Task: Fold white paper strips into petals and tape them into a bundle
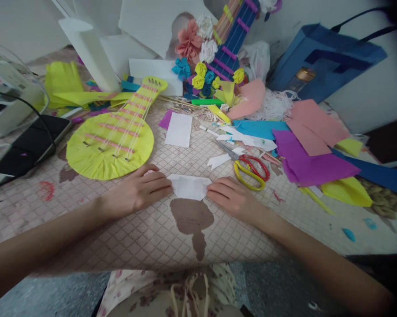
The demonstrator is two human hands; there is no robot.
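Observation:
A small piece of white paper (189, 187) with slanted, folded-looking corners lies on the table in front of me. My left hand (142, 190) grips its left end, fingers close together. Its right end is held by my right hand (233, 196), fingers pressed together too. Both thumbs are mostly hidden. Scissors (249, 169) with red and yellow handles rest just beyond my right hand, beside white paper scraps (220, 159). Close to my left hand lies a yellow paper instrument (112, 145) with white strings and pink strips. A white paper rectangle (178, 129) lies farther back.
Purple paper (313, 160), pink sheets (317, 125) and blue strips (261, 129) spread over the right side. A blue bag (327, 61) stands behind them. Paper flowers (201, 79) and a blue stringed model (229, 48) stand at the back. A black phone (29, 143) lies left.

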